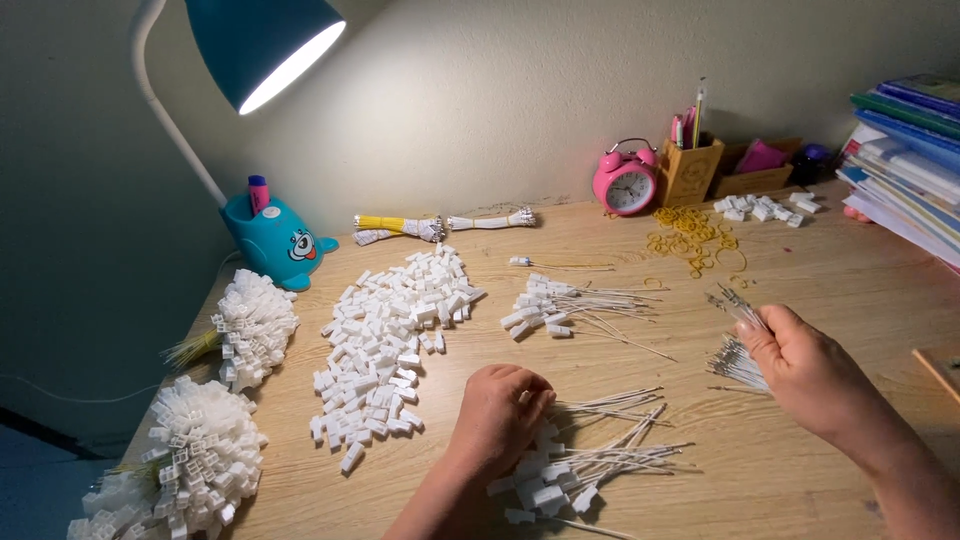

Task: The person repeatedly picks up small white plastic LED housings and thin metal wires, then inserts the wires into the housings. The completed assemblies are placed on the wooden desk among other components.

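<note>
Nearest, at desk's front edge: left hand (500, 408) curled down on pile of thin white wires w/ white plastic connector ends (585, 465). Right hand (805, 368) pinching bundle of bare-tipped wires (738, 340) nr right edge. Risk: loose strands slipping, tangling w/ pile.

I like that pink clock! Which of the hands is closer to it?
Right. The right hand lies below the pink alarm clock, to its right; the left hand rests lower on the wired connectors.

Matt wooden desk (800, 290), white plastic connectors (385, 340), thin white wires (620, 430), glossy pink clock (626, 182).
</note>
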